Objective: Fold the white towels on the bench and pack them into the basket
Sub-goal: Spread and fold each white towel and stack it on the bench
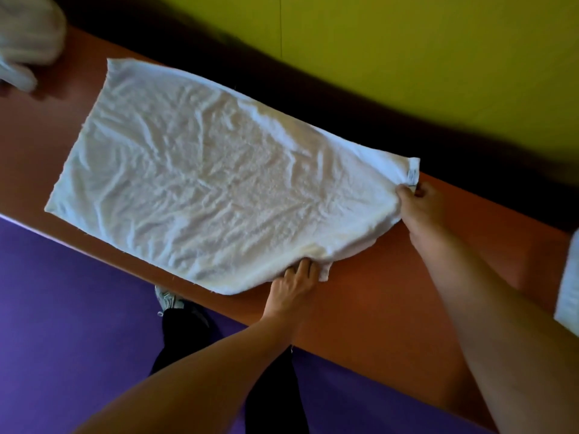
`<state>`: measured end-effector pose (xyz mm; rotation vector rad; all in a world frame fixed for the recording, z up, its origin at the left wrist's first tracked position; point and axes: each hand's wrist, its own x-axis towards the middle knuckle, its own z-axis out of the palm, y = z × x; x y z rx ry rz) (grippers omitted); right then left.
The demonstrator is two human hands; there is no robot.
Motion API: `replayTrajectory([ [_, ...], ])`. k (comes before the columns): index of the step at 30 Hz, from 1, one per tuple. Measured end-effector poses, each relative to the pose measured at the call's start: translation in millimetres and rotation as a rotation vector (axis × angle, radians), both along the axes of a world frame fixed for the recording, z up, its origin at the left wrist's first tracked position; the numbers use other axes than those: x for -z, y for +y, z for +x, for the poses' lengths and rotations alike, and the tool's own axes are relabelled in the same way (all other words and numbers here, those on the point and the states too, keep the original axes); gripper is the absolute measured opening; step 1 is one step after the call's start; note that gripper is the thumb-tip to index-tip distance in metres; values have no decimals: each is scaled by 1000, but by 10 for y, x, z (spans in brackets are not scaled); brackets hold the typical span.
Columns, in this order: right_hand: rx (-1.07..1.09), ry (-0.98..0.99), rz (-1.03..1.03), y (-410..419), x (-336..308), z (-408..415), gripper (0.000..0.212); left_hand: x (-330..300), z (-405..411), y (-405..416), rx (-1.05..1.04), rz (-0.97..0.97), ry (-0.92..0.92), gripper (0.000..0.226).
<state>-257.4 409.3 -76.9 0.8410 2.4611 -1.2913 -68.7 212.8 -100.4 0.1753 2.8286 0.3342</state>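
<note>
A white towel lies spread flat and wrinkled across the orange bench. My left hand pinches its near right corner at the bench's front edge. My right hand grips the far right corner beside a small label. The right edge of the towel curves between my two hands. No basket is in view.
A blurred heap of white cloth sits at the bench's far left end. Another white towel shows at the right frame edge. A yellow-green wall runs behind the bench. Purple floor and my legs are below.
</note>
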Motion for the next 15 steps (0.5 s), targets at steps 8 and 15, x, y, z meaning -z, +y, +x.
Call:
replayTrajectory([
  [8, 15, 2, -7, -50, -84, 19, 18, -4, 185, -26, 4, 42, -4, 56],
  [15, 35, 32, -7, -60, -101, 138, 12, 115, 19, -200, 161, 13, 121, 23],
])
